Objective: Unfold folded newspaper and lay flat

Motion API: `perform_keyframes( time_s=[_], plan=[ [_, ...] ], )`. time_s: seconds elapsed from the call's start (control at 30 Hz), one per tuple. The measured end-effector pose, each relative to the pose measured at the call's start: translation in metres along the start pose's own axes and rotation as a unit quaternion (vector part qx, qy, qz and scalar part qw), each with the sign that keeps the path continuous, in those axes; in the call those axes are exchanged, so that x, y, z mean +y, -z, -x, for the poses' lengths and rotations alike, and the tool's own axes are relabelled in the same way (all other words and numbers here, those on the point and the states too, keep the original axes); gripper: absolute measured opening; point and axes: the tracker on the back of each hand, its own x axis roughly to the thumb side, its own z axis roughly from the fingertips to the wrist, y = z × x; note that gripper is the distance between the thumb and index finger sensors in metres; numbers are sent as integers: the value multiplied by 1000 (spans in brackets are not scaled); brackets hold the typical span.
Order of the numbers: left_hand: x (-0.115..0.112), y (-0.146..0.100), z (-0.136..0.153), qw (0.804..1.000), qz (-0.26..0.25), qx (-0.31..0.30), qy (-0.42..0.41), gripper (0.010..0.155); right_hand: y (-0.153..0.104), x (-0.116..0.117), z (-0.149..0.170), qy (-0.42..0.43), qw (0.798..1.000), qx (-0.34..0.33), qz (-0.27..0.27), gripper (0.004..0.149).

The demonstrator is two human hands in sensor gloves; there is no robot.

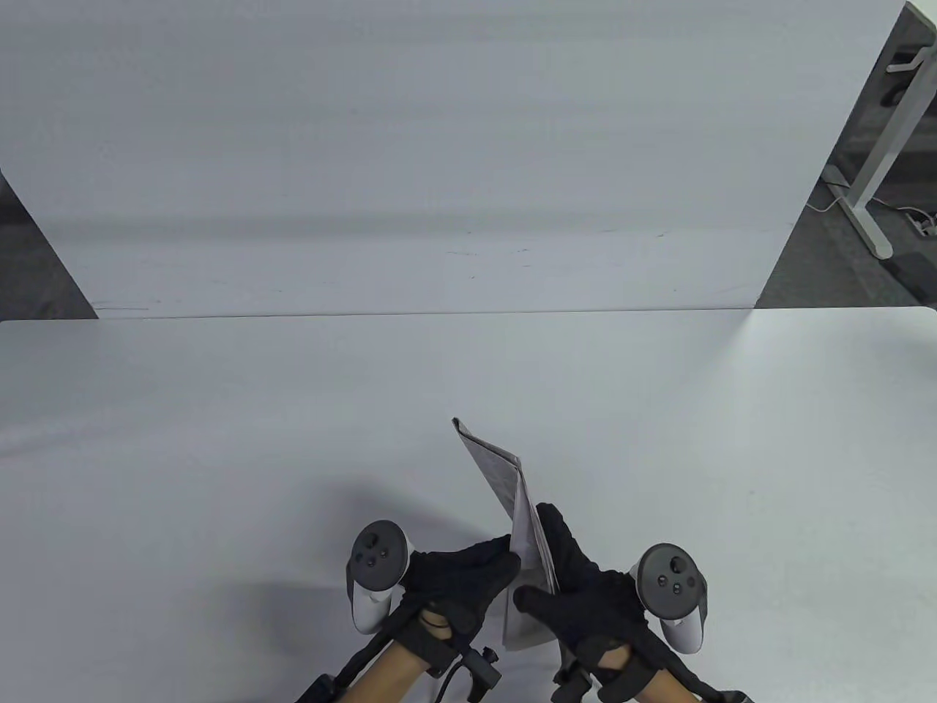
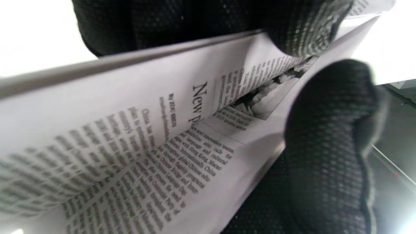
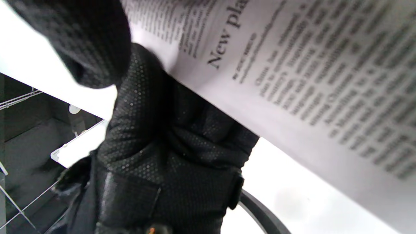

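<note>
Both gloved hands are holding the folded newspaper point(image 1: 521, 538) up off the white table point(image 1: 219, 410), on edge, so it is standing between them like a thin wedge. The left hand point(image 1: 461, 578) is gripping it from its left side, fingertips lying against the near part of the paper. The right hand point(image 1: 585, 586) is clamping it from the other side: its fingers are reaching up behind the sheet while its thumb point(image 1: 533, 602) is crossing the front, pinching the lower edge. The far corner of the paper is pointing away from the fingers, out over the table.

In the left wrist view the newspaper point(image 2: 136, 136) is opening slightly between the left fingers point(image 2: 305, 29) above and a gloved finger point(image 2: 328, 139) below, the pages parting in a shallow V. A headline starting with "New p" is showing, with a byline and columns of small print; words like "Hong Kong" and "Chinese" are just readable. A small photograph is sitting deep in the fold.

In the right wrist view the newspaper point(image 3: 308, 84) is showing "New pla" again, the body text blurring. The left hand point(image 3: 169, 136) is curling around the paper's edge there.
</note>
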Motion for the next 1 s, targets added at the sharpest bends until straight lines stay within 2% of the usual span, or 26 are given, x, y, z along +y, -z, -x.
perform_keyframes(
  time_s=[0.07,0.17,0.27,0.4,0.5,0.57,0.6,0.63,0.67,0.7,0.73,0.77,0.9,1.0],
  plan=[
    [-1,0,0,1000,2,1,4,46,0,-1,0,-8,1000,8,17,82],
    [6,1,-6,1000,-5,4,29,45,1,-7,5,33,999,17,33,62],
    [27,0,-14,998,-35,5,58,44,3,-23,10,89,993,25,70,56],
    [72,-4,-22,989,-130,6,68,43,5,-61,17,153,981,31,115,53],
    [112,-14,-23,965,-228,16,131,43,2,-91,26,178,972,44,146,53],
    [131,-18,-16,952,-270,30,141,42,0,-106,34,201,964,59,163,52],
    [137,-18,-10,953,-266,29,140,41,1,-111,39,217,961,66,159,51],
    [138,-14,-4,962,-236,29,135,40,4,-112,43,223,965,58,128,50],
    [136,-14,3,964,-227,44,133,40,5,-111,49,222,966,62,114,50],
    [135,-14,6,961,-237,46,134,40,5,-110,51,224,965,69,117,50],
    [136,-13,10,959,-248,44,130,40,5,-109,55,238,957,85,143,50],
    [137,-12,12,963,-238,47,120,40,6,-108,56,248,954,90,144,49],
    [139,-13,10,964,-237,45,115,40,8,-111,54,245,961,69,105,50],
    [139,-12,14,964,-237,53,108,40,8,-111,53,247,961,68,106,50]
  ],
)
